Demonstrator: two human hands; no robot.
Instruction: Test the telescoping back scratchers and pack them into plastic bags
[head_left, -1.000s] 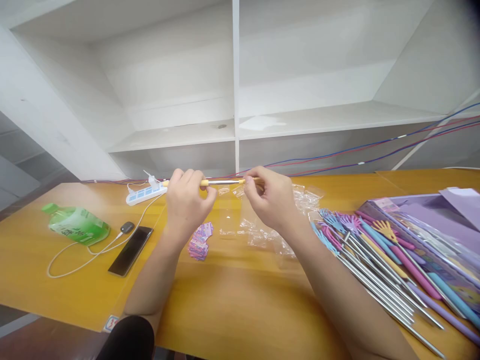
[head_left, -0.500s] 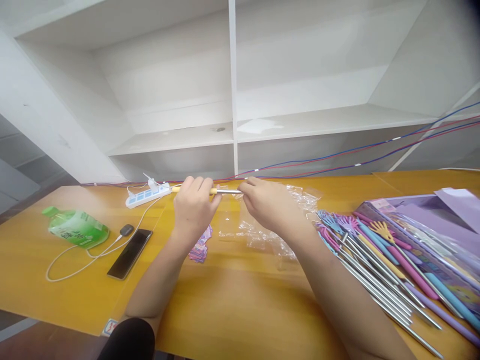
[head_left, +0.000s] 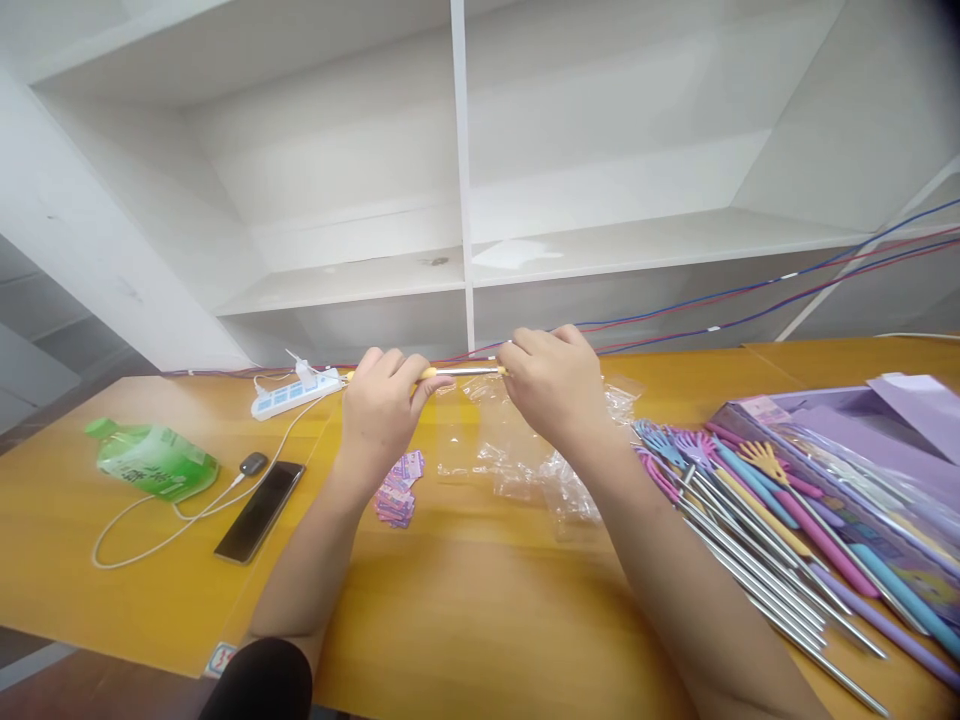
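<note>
Stretched level between my hands is a back scratcher with a thin metal rod [head_left: 469, 372] and yellow parts at both ends of the bare stretch. My left hand [head_left: 382, 405] is closed around its yellow handle, with the thumb along the rod. My right hand [head_left: 551, 385] is closed on the other end, where a bit of yellow shows; the rest is hidden in the fist. Below and between the hands lie clear plastic bags [head_left: 525, 470]. A small pile of pink and purple cards [head_left: 397, 490] sits just under my left hand.
At right lie several back scratchers [head_left: 757, 540] with coloured hands and handles, beside a purple box [head_left: 825, 410]. Left are a green bottle [head_left: 157, 458], a phone [head_left: 260, 511], a cable and a power strip [head_left: 296, 393]. White shelving [head_left: 465, 200] stands behind; wires run along its base.
My right hand has moved right and slightly up, away from my left hand. Its grip now has yellow at its edge instead of bare metal. My left hand has barely shifted.
</note>
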